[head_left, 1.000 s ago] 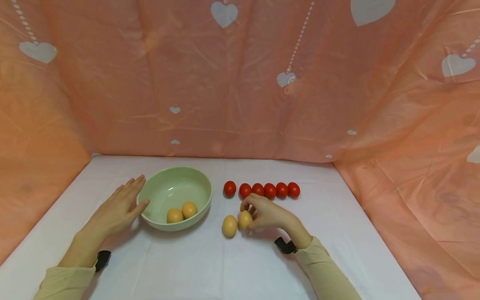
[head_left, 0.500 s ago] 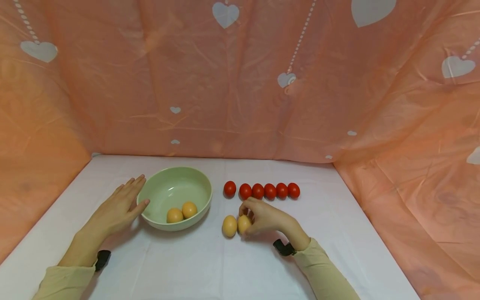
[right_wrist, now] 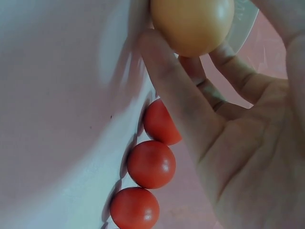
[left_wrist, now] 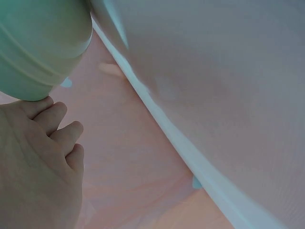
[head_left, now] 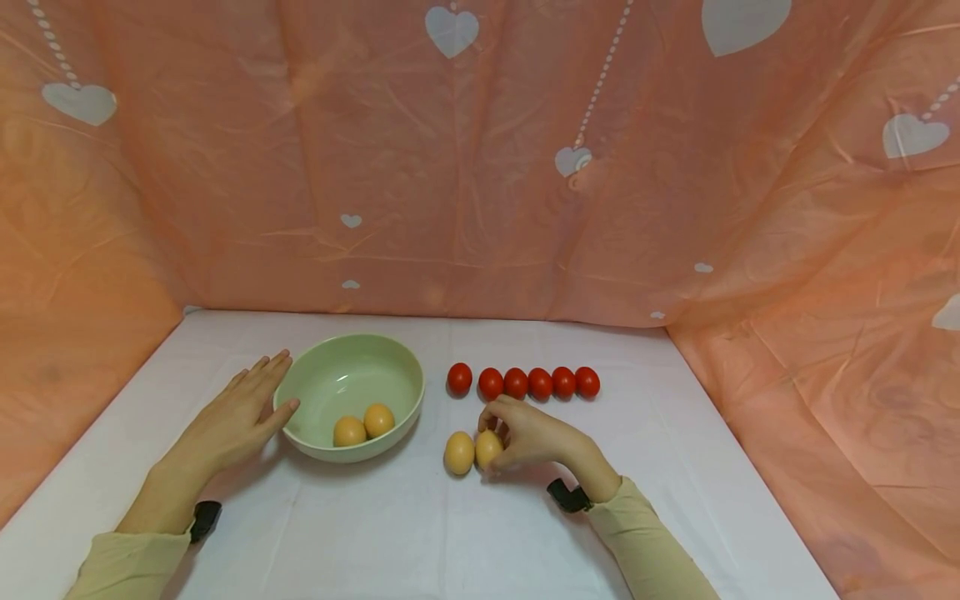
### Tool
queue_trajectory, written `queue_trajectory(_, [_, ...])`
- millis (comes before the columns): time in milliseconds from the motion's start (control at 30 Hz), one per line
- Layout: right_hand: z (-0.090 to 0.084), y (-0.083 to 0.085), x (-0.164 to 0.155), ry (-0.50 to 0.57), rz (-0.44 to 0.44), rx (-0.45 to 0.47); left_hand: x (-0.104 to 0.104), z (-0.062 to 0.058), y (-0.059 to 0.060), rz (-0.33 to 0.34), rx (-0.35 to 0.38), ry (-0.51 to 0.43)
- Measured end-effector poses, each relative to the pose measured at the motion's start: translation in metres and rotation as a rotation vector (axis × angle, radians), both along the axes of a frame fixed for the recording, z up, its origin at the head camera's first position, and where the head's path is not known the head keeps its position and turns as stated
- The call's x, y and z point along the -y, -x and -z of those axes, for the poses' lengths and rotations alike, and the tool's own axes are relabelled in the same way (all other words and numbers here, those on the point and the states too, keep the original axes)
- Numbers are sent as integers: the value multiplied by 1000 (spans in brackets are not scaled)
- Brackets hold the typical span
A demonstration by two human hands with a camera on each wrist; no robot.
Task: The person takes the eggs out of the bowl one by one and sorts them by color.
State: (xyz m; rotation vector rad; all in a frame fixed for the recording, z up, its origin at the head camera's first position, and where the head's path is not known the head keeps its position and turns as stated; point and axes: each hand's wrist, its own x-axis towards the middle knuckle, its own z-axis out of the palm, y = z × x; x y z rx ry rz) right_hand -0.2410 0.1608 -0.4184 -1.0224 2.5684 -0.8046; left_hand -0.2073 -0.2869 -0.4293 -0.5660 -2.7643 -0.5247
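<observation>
My right hand (head_left: 532, 433) holds a yellow-brown egg (head_left: 489, 450) down at the tablecloth, its thumb and fingers curled round the egg's right side. In the right wrist view the same egg (right_wrist: 193, 24) sits at the fingertips. Right beside it on the left lies a second egg (head_left: 459, 453). A pale green bowl (head_left: 352, 454) stands to the left, with two more eggs (head_left: 378, 419) inside near its front wall. My left hand (head_left: 232, 417) lies at the bowl's left side, fingers straight; its fingertips (left_wrist: 45, 102) meet the outer wall in the left wrist view.
Behind the right hand, several red cherry tomatoes (head_left: 540, 383) form a row, the leftmost tomato (head_left: 460, 379) slightly apart. A white cloth (head_left: 360, 533) covers the table. An orange curtain (head_left: 465, 208) with white hearts encloses the back and sides.
My right hand has shifted slightly left with its egg, narrowing the gap to the second egg. In the last half second nothing visibly moves. The left hand and bowl stay put.
</observation>
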Motion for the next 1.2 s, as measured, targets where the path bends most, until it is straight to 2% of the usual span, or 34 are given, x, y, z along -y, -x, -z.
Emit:
queue_trajectory(667, [-7,0,-2,41,18,37,0,0,0,-13,23,5])
queue_trajectory(800, [-12,1,0,102,18,-16,1,1,0,-9,4,6])
queue_trajectory(967, [-21,3,9,206,-6,-139,1,1,-1,-6,-1,0])
queue_trajectory(1200, [-39,9,32,249,-36,-259,2,2,0,-15,-2,1])
